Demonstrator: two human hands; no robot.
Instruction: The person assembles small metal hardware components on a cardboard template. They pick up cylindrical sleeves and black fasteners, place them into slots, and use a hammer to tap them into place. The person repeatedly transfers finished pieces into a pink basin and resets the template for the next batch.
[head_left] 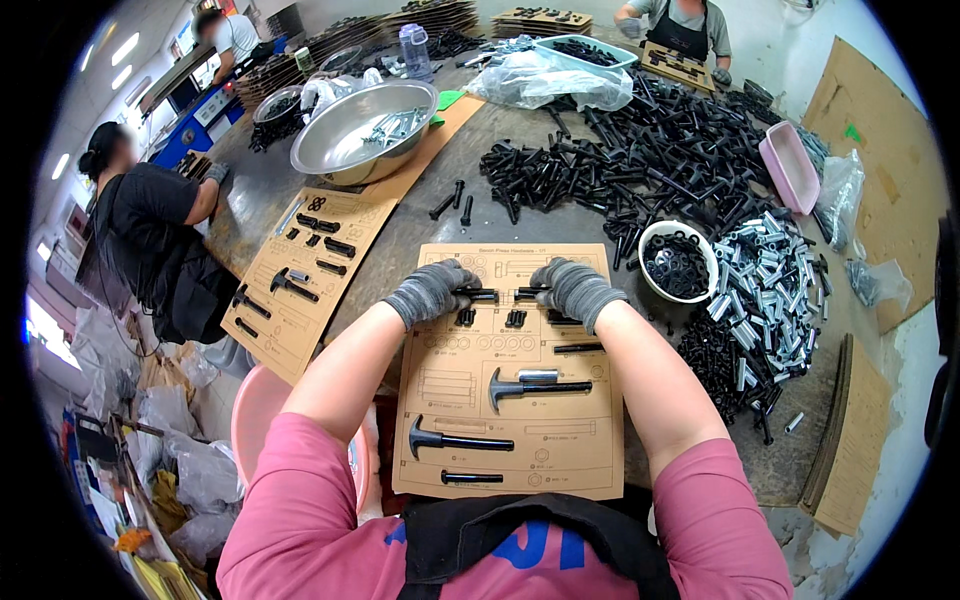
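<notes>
A brown cardboard sheet (465, 395) printed with part outlines lies before me. Near its top my gloved left hand (432, 292) pinches black bolts (483, 295). Opposite it, my gloved right hand (580, 290) closes on another group of black bolts (526, 294); their exact number is hidden by the fingers. Below the hands sit small clusters of short black screws (466, 318). Further down lie a T-shaped black handle bolt (545, 387) with a silver sleeve (538, 376) beside it, a second T-shaped handle bolt (465, 441) and a straight black bolt (472, 478).
Right of the sheet stand a white bowl of black washers (650, 240) and a pile of silver sleeves (755, 290). A large heap of black bolts (640, 150) spreads behind. Left are another filled cardboard sheet (300, 320) and a metal basin (330, 140). Two people work left, one at the back.
</notes>
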